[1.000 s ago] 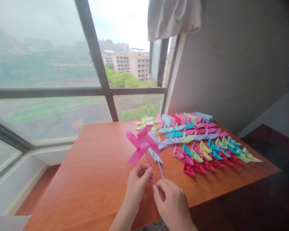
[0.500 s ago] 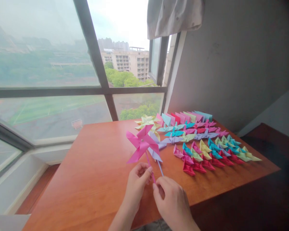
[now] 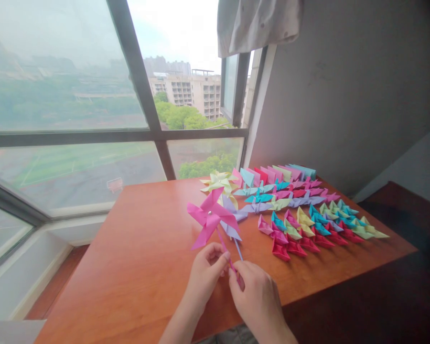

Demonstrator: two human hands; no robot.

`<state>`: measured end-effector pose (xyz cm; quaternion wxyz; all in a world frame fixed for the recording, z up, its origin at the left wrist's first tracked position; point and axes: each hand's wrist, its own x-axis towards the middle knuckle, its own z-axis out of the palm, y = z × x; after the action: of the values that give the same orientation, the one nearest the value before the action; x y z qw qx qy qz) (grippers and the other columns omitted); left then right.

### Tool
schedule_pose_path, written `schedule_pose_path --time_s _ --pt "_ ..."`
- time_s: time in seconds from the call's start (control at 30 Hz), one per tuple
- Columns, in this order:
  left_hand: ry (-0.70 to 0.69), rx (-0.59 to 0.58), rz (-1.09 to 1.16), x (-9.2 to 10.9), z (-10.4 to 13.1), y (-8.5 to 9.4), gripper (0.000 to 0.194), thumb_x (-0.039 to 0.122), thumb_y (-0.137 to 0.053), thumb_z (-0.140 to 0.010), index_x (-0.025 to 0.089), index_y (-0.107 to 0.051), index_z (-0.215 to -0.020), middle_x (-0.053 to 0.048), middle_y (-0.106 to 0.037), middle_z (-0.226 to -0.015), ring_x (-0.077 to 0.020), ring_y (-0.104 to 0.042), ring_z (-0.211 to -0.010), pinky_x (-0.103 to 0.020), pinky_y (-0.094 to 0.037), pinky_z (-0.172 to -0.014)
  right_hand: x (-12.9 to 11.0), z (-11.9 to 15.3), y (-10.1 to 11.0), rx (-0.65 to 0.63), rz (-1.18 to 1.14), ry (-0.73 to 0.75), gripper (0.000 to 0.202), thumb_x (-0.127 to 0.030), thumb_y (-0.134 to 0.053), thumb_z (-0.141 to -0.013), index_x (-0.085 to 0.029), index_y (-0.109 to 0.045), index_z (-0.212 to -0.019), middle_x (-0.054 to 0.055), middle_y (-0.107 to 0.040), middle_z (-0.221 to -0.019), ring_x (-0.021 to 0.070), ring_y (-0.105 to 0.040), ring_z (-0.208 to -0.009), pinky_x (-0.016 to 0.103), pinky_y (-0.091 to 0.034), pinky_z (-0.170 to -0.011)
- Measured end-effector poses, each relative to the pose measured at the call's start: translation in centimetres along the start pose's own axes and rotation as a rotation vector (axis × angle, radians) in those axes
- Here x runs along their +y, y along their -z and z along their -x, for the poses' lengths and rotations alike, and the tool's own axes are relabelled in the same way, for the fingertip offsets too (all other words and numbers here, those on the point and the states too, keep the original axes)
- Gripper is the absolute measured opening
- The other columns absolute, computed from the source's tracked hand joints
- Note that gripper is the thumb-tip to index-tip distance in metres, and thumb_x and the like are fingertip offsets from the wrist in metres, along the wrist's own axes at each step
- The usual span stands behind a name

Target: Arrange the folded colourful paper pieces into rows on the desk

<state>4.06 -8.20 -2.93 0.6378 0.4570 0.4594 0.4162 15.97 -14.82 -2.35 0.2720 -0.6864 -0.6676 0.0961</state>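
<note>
A pink paper pinwheel (image 3: 212, 217) on a thin pink stick is held up over the table, its blades tilted toward the left. My left hand (image 3: 208, 267) pinches the stick below the blades. Lower down, my right hand (image 3: 255, 291) has its fingers closed on the same stick near its bottom end. Behind the pink blades lies a lavender pinwheel (image 3: 232, 217), whose stick runs toward my right hand. A pale yellow pinwheel (image 3: 219, 181) lies farther back.
Rows of folded paper boats (image 3: 320, 229), paper cranes (image 3: 260, 197) and other folded papers (image 3: 272, 175) cover the right side of the wooden table (image 3: 136, 248). Windows (image 3: 64, 76) stand beyond the table, and a grey wall (image 3: 337, 95) is at the right.
The pink pinwheel's blades have turned a little and shifted slightly down. Its stick leans a bit more, with its lower end farther right. Both hands still hold it.
</note>
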Motion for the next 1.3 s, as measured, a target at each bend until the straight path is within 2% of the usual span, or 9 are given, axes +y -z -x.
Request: schedule_pose_path --time_s 0.17,0.43,0.63,0.8,0.97,1.17,1.3 --pt "0.003 -0.004 -0.014 -0.2 0.1 -0.1 0.03 0.04 -0.076 -0.069 0.015 -0.061 -0.072 0.004 -0.057 -0.056 -0.0093 -0.05 -0.049 -0.02 -0.039 -0.048 0.0 -0.3 0.1 0.016 -0.001 0.023 0.015 -0.015 -0.052 -0.088 -0.022 -0.062 -0.078 0.0 -0.064 -0.073 0.0155 -0.058 -0.072 0.027 -0.029 -0.065" --pt "-0.054 -0.057 -0.122 -0.5 0.3 0.9 0.029 0.044 -0.068 -0.079 0.015 -0.064 -0.078 -0.002 -0.065 -0.068 -0.0139 -0.058 -0.06 -0.022 -0.044 -0.054 0.6 -0.7 -0.4 0.038 -0.063 -0.007 0.02 -0.017 -0.05 -0.088 -0.02 -0.061 -0.072 -0.002 -0.058 -0.061 0.0116 -0.05 -0.055 0.027 -0.028 -0.058" --pt "-0.102 -0.05 -0.187 -0.9 0.8 1.6 0.026 0.042 -0.065 -0.082 0.017 -0.065 -0.077 -0.002 -0.063 -0.068 -0.0152 -0.056 -0.061 -0.022 -0.043 -0.057 2.1 -3.2 -0.7 0.062 -0.073 -0.029 0.023 -0.021 -0.051 -0.087 -0.02 -0.058 -0.065 -0.004 -0.052 -0.053 0.0106 -0.047 -0.05 0.026 -0.025 -0.052" --pt "-0.139 -0.047 -0.251 -1.4 1.1 1.6 0.021 0.038 -0.064 -0.084 0.017 -0.065 -0.079 -0.001 -0.062 -0.068 -0.0155 -0.056 -0.062 -0.023 -0.043 -0.059 2.4 -5.5 -1.0 0.063 -0.052 -0.06 0.023 -0.022 -0.052 -0.087 -0.02 -0.062 -0.067 -0.002 -0.056 -0.055 0.0113 -0.051 -0.052 0.026 -0.025 -0.052" --pt "-0.139 -0.046 -0.245 -1.4 1.2 1.7 0.02 0.037 -0.063 -0.085 0.018 -0.065 -0.081 -0.001 -0.062 -0.069 -0.0155 -0.056 -0.063 -0.022 -0.043 -0.06 2.4 -5.5 -1.0 0.045 0.003 -0.071 0.018 -0.021 -0.053 -0.088 -0.02 -0.066 -0.076 0.0 -0.061 -0.06 0.0131 -0.057 -0.056 0.025 -0.029 -0.055" --pt "-0.143 -0.039 -0.204 -1.0 1.1 1.7 0.025 0.041 -0.065 -0.082 0.017 -0.07 -0.085 -0.003 -0.066 -0.073 -0.0173 -0.058 -0.066 -0.023 -0.045 -0.061 0.9 -4.3 -1.4 0.071 -0.147 0.009 0.019 -0.016 -0.052 -0.087 -0.021 -0.07 -0.089 0.002 -0.07 -0.077 0.0135 -0.064 -0.07 0.021 -0.039 -0.062" --pt "-0.172 0.101 -0.146 -0.4 0.6 2.7 0.029 0.042 -0.067 -0.08 0.017 -0.07 -0.093 -0.008 -0.072 -0.092 -0.0231 -0.065 -0.082 -0.027 -0.05 -0.071 -1.6 -4.7 -1.9 0.061 -0.399 0.067 0.021 -0.017 -0.05 -0.087 -0.021 -0.069 -0.094 0.003 -0.07 -0.088 0.014 -0.064 -0.08 0.022 -0.046 -0.072"
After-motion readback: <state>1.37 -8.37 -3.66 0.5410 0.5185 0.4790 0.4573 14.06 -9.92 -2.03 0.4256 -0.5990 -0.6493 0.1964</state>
